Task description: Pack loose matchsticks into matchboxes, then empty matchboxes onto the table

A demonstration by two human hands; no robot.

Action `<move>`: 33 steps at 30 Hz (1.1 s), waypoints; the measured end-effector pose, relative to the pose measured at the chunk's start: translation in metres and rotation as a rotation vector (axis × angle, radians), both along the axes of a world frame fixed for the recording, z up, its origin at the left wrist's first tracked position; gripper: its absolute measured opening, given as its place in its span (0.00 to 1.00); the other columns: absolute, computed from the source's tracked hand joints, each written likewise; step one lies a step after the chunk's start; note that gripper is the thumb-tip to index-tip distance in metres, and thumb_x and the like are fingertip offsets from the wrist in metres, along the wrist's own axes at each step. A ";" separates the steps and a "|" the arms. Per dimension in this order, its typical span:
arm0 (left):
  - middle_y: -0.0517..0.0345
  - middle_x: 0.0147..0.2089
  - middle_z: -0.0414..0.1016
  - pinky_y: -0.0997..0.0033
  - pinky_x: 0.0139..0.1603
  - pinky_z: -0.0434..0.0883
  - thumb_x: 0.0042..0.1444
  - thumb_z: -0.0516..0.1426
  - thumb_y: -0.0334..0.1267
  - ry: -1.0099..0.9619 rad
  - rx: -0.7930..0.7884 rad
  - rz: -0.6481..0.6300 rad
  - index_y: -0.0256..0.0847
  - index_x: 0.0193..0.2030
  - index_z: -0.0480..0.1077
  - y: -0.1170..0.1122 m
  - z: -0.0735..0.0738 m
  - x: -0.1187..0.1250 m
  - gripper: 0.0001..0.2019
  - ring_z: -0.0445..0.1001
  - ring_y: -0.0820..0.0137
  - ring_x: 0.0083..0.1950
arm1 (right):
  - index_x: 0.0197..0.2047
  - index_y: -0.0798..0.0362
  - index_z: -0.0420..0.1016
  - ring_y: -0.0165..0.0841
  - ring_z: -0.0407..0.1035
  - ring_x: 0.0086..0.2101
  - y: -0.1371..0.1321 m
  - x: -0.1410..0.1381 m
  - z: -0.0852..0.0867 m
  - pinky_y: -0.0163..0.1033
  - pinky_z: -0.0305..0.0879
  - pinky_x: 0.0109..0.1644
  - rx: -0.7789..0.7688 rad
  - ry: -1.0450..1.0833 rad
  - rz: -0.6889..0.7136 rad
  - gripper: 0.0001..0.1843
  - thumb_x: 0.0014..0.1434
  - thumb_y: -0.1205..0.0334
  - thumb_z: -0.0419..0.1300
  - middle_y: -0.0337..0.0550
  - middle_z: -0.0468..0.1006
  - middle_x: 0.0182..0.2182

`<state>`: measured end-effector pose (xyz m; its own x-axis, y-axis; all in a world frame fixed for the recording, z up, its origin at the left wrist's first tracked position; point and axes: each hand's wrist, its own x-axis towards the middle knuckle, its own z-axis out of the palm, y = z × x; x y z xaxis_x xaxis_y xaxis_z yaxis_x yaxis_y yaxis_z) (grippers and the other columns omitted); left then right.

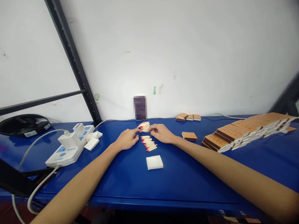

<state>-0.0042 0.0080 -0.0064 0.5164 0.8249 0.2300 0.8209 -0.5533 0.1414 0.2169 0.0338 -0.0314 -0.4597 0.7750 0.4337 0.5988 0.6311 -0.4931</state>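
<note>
My left hand reaches in from the left, index finger stretched out to the edge of a pile of red-tipped matches, thumb held apart. From the right, my right hand rests at the other side of that pile, fingers bent and their tips by the match ends; I see nothing held in it. Nearer to me lies a spread row of matches, red heads to the left. Closer still, a small white matchbox tray lies on the blue table.
On the right stand stacked orange-brown matchboxes, with a single matchbox beside them and several boxes by the wall. A power strip with chargers and cables is at left, near a dark metal post. A blurred phone-like device leans on the wall.
</note>
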 end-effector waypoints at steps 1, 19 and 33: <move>0.59 0.28 0.75 0.70 0.33 0.64 0.60 0.47 0.38 0.014 0.008 0.024 0.45 0.56 0.68 0.000 0.000 0.000 0.19 0.73 0.65 0.31 | 0.40 0.52 0.78 0.28 0.61 0.26 0.001 0.000 0.000 0.33 0.54 0.33 0.014 -0.023 -0.015 0.15 0.54 0.70 0.52 0.36 0.69 0.25; 0.57 0.30 0.75 0.69 0.35 0.65 0.61 0.47 0.40 0.046 -0.008 0.050 0.46 0.54 0.69 0.000 0.000 0.001 0.17 0.74 0.64 0.33 | 0.43 0.51 0.79 0.30 0.65 0.31 0.001 -0.001 -0.002 0.34 0.55 0.36 0.098 -0.155 -0.018 0.17 0.57 0.70 0.52 0.42 0.75 0.32; 0.58 0.30 0.75 0.69 0.33 0.64 0.60 0.47 0.40 0.023 -0.009 0.050 0.45 0.50 0.70 -0.001 0.001 0.002 0.16 0.74 0.64 0.33 | 0.32 0.53 0.77 0.28 0.62 0.27 -0.003 -0.002 0.001 0.33 0.54 0.33 0.082 -0.098 -0.005 0.09 0.53 0.70 0.55 0.37 0.70 0.25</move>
